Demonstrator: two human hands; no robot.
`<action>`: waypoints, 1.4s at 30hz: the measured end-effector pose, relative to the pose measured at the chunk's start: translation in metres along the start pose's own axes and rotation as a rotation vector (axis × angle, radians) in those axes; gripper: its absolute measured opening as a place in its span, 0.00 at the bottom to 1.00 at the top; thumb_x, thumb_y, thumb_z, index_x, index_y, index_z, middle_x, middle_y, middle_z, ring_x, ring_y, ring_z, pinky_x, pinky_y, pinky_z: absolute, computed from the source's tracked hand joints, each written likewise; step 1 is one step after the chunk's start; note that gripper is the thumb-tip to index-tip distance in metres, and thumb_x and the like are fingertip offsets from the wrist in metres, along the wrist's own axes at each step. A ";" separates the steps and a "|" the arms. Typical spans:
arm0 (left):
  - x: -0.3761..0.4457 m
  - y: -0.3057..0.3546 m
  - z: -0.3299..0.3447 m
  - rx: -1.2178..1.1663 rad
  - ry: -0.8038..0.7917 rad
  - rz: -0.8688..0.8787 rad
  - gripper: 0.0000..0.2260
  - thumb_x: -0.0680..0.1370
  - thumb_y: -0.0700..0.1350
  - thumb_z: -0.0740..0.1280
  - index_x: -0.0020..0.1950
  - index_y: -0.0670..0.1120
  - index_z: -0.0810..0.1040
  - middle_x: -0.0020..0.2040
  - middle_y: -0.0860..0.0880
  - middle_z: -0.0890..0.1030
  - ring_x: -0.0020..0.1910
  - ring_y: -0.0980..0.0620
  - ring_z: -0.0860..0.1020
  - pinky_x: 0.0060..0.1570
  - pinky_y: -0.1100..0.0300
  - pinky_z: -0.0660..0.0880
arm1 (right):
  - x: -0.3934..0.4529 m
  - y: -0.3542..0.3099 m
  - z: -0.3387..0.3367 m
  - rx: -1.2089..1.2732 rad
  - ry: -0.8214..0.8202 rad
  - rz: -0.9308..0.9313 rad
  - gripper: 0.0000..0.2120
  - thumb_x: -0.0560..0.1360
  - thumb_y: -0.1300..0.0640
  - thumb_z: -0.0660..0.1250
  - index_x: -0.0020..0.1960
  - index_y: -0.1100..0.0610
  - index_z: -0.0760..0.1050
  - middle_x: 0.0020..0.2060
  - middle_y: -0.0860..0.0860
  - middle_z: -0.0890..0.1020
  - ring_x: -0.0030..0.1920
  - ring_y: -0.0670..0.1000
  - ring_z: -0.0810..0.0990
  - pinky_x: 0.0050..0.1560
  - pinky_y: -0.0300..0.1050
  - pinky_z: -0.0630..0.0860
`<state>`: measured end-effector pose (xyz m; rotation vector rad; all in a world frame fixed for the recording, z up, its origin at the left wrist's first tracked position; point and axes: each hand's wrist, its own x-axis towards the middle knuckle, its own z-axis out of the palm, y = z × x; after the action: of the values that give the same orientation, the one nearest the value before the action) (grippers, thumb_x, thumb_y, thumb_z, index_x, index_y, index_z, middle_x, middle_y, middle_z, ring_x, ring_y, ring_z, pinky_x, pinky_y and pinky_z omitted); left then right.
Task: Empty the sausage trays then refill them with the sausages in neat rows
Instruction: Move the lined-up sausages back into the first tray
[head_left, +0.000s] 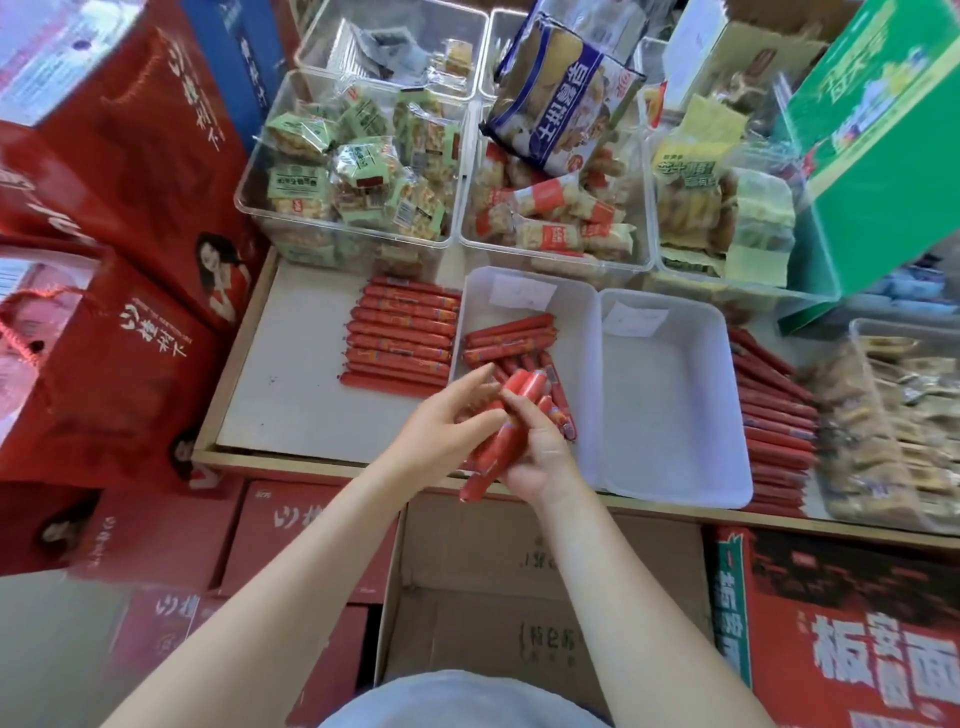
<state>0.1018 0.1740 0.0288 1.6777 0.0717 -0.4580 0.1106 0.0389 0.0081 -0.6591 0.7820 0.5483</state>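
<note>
Over left tray (582, 322), sausage bundle (506, 431) gripped by right hand (540, 457) fingers (511, 408)

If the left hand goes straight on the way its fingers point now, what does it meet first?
The left hand points up and to the right, over the left tray. It would probably first meet the sausages lying inside that tray; depth is hard to judge, so it might pass above them.
</note>
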 end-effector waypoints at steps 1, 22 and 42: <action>0.000 -0.001 -0.002 -0.020 0.060 0.038 0.24 0.76 0.47 0.72 0.71 0.49 0.75 0.63 0.53 0.80 0.61 0.62 0.77 0.63 0.62 0.73 | 0.003 -0.002 -0.002 0.030 0.026 -0.009 0.10 0.75 0.57 0.70 0.54 0.60 0.79 0.53 0.60 0.83 0.56 0.60 0.83 0.62 0.58 0.76; 0.026 -0.166 -0.087 0.924 0.549 -0.347 0.34 0.82 0.59 0.54 0.82 0.44 0.46 0.82 0.45 0.43 0.81 0.46 0.40 0.78 0.45 0.40 | 0.053 0.005 0.044 -1.248 0.240 -0.712 0.07 0.75 0.65 0.64 0.48 0.57 0.79 0.41 0.52 0.83 0.42 0.48 0.81 0.45 0.38 0.74; 0.043 -0.166 -0.093 0.952 0.566 -0.497 0.31 0.82 0.60 0.51 0.82 0.49 0.49 0.83 0.48 0.47 0.81 0.47 0.45 0.77 0.42 0.44 | 0.169 0.035 0.108 -2.317 0.268 -0.530 0.44 0.64 0.42 0.79 0.70 0.61 0.62 0.65 0.59 0.67 0.65 0.61 0.67 0.64 0.56 0.69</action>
<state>0.1143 0.2817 -0.1336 2.7079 0.8047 -0.3862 0.2369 0.1736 -0.0770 -2.9747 -0.2303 0.6828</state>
